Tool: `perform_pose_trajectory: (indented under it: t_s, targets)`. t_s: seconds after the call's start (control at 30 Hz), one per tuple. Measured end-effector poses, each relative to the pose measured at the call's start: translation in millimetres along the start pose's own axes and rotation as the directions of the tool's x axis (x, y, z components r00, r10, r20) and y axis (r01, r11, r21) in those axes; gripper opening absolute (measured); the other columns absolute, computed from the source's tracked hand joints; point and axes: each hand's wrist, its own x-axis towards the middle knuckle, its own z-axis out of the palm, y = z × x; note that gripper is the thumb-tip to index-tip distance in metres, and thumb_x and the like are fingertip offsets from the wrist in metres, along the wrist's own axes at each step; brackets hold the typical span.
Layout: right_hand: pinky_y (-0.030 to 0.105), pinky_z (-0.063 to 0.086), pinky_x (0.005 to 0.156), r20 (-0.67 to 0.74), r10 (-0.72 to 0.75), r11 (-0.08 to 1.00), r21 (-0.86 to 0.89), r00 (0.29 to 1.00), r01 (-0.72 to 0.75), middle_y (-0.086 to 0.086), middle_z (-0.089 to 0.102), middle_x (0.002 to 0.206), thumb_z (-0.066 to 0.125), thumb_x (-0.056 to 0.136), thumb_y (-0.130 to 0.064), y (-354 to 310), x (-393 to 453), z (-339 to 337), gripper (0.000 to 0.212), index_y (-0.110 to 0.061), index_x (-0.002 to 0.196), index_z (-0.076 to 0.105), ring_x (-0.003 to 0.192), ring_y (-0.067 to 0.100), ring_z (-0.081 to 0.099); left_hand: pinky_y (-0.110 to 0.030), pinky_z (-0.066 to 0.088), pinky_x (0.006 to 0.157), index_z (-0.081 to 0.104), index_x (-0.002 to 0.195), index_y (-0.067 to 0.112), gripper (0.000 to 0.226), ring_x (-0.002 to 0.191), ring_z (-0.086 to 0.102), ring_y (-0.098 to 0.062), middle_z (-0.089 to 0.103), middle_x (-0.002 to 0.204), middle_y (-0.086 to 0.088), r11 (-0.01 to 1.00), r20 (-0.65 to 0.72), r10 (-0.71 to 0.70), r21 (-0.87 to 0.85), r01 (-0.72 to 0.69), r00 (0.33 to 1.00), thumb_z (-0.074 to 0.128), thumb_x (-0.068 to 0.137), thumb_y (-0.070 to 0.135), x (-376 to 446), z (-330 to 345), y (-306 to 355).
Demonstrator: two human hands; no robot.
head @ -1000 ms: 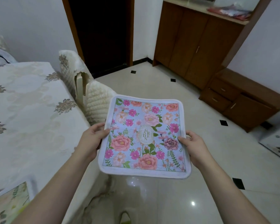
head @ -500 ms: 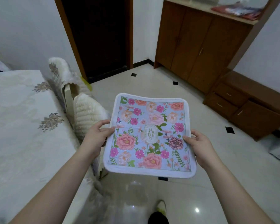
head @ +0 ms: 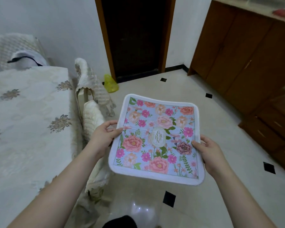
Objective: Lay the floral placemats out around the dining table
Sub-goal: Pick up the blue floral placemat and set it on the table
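A floral placemat [head: 156,139], pale blue with pink and peach flowers and a white border, is held flat in the air above the floor, to the right of the dining table [head: 23,122]. My left hand [head: 104,135] pinches its left edge with thumb on top. My right hand [head: 209,152] grips its right edge the same way. The table wears a cream cloth with embroidered grey-gold flowers, and its shown part carries no placemat.
Two chairs with cream padded covers [head: 92,102] stand along the table's right side, between the table and me. A yellow bag [head: 111,83] lies by a dark doorway [head: 136,35]. Brown wooden cabinets [head: 247,55] line the right wall. Glossy tiled floor lies ahead.
I have walked forward alongside the table; the chairs and the table's far end have come closer, and a yellow bag has come into sight. Both hands keep the same hold on the placemat.
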Motion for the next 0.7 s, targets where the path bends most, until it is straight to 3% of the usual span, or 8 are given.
perform_pose_trajectory:
  t_s: [0.1, 0.33, 0.47, 0.6, 0.7]
  targets:
    - [0.047, 0.059, 0.071, 0.034, 0.014, 1.000, -0.024, 0.999, -0.013, 0.018, 0.075, 0.095, 0.058, 0.095, -0.006, -11, 32, 12, 0.019, -0.009, 0.113, 0.062, 0.084, 0.036, 0.073, -0.037, 0.060, 0.058, 0.061, 0.115, 0.013, 0.026, 0.068, 0.073, -0.026, 0.075, 0.090, -0.018, 0.999, -0.038, -0.024, -0.047, 0.022, 0.999, 0.068, 0.090, 0.007, 20, -4, 3]
    - [0.044, 0.059, 0.067, 0.128, 0.030, 0.995, -0.095, 0.991, -0.018, 0.017, 0.075, 0.095, 0.059, 0.095, -0.007, -42, 110, 62, 0.017, -0.010, 0.111, 0.062, 0.083, 0.036, 0.073, -0.032, 0.058, 0.054, 0.062, 0.109, 0.014, 0.022, 0.067, 0.073, -0.023, 0.076, 0.084, -0.013, 0.993, -0.129, -0.029, -0.119, 0.013, 0.991, 0.068, 0.090, 0.006, 78, -29, 13]
    - [0.049, 0.058, 0.074, 0.185, 0.040, 0.991, -0.131, 0.982, -0.015, 0.019, 0.074, 0.097, 0.058, 0.095, -0.007, -63, 151, 96, 0.020, -0.009, 0.115, 0.062, 0.086, 0.039, 0.072, -0.039, 0.061, 0.064, 0.061, 0.112, 0.013, 0.026, 0.074, 0.074, -0.027, 0.076, 0.089, -0.016, 0.990, -0.189, -0.032, -0.142, 0.005, 0.981, 0.072, 0.088, 0.010, 110, -44, 23]
    - [0.044, 0.060, 0.066, 0.246, 0.032, 0.989, -0.150, 0.969, 0.005, 0.017, 0.075, 0.094, 0.056, 0.096, -0.007, -83, 184, 127, 0.016, -0.010, 0.110, 0.063, 0.083, 0.037, 0.073, -0.052, 0.059, 0.078, 0.060, 0.117, 0.010, 0.034, 0.083, 0.074, -0.034, 0.075, 0.093, -0.018, 0.986, -0.247, -0.036, -0.166, -0.005, 0.968, 0.074, 0.086, 0.012, 133, -60, 32]
    - [0.045, 0.060, 0.067, 0.307, 0.049, 0.985, -0.172, 0.950, 0.004, 0.018, 0.075, 0.095, 0.056, 0.096, -0.006, -92, 207, 150, 0.016, -0.009, 0.111, 0.062, 0.083, 0.038, 0.073, -0.054, 0.059, 0.078, 0.062, 0.114, 0.012, 0.028, 0.084, 0.073, -0.036, 0.075, 0.094, -0.019, 0.984, -0.304, -0.034, -0.179, -0.022, 0.952, 0.072, 0.087, 0.011, 142, -70, 38]
